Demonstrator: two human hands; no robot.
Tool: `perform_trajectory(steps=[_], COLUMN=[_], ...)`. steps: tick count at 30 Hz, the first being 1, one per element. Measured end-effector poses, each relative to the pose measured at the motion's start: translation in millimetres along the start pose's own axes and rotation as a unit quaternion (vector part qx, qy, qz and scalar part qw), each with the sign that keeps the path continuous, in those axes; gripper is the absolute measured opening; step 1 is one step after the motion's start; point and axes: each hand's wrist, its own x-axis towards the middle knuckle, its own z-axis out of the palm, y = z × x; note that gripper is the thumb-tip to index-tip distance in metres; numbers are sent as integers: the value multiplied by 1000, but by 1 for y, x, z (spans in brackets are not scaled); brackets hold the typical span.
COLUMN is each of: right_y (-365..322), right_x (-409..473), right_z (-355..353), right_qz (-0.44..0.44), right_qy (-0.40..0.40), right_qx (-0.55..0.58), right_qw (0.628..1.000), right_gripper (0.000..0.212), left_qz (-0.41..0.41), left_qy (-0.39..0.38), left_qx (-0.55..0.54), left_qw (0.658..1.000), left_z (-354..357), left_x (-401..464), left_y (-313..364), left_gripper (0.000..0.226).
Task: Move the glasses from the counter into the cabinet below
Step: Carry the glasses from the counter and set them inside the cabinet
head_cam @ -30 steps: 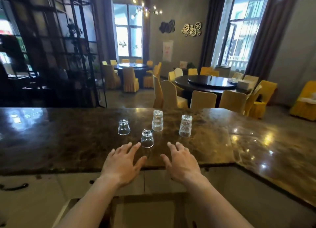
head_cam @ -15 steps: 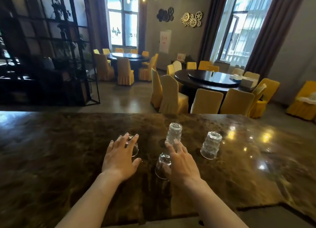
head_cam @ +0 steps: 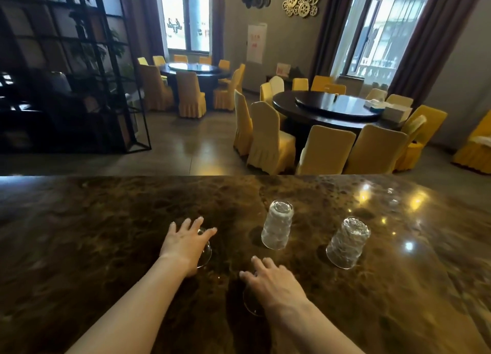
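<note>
1. My left hand (head_cam: 186, 244) covers one small glass (head_cam: 206, 252), right hand (head_cam: 275, 283) another (head_cam: 251, 304); can't tell if either's gripping.
2. Two tall glasses (head_cam: 277, 227) sit at 1 o'clock on the desk (head_cam: 79, 247).
3. Probably light, slick, breakable: I'd wrap the sides.

On the dark marble counter (head_cam: 106, 247), the left hand (head_cam: 186, 243) covers 1 short upturned glass (head_cam: 206, 255) and the right hand (head_cam: 273, 282) covers another (head_cam: 249, 304). 2 taller textured glasses (head_cam: 277, 227) (head_cam: 348, 242) stand inverted beyond them, apart.
</note>
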Motion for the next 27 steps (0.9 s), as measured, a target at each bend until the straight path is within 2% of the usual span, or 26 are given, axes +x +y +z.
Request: perform_trajectory(steps=[2, 6, 8, 11, 13, 15, 17, 18, 20, 23, 27], right_y=[2, 9, 16, 33, 41, 43, 39, 36, 28, 14, 2], right_x=[3, 9, 10, 5, -3, -10, -14, -15, -14, -10, -5], right_z=[0, -3, -6, -5, 0, 8, 18, 23, 30, 39, 50], right_qz=[-20, -52, -55, -16, 33, 65, 59, 42, 13, 8, 31], right_qy=[9, 27, 38, 72, 124, 160, 180, 183, 195, 218, 197], right_qx=[6, 5, 14, 103, 235, 382, 489, 528, 561, 566, 577], right_qw=[1000, 998, 998, 992, 963, 908, 851, 828, 805, 795, 792], right_gripper=[61, 44, 47, 72, 73, 69, 76, 86, 96, 82, 92], left_qz=[7, 20, 7, -53, -99, -135, -140, -133, -110, -77, -53], left_qy=[2, 40, 43, 73, 92, 91, 83, 85, 96, 107, 118], left_qx=[22, 26, -15, -164, -295, -410, -522, -565, -601, -591, -551], left_qw=[1000, 999, 999, 982, 946, 898, 837, 810, 786, 796, 824], left_z=[2, 7, 6, 4, 4, 5, 6, 5, 4, 4, 6], left_x=[8, 18, 20, 21, 22, 25, 31, 34, 41, 49, 55], left_y=[-1, -4, -7, -15, -17, -12, -2, 5, 17, 39, 58], left_gripper=[100, 83, 80, 69, 67, 73, 81, 86, 93, 92, 94])
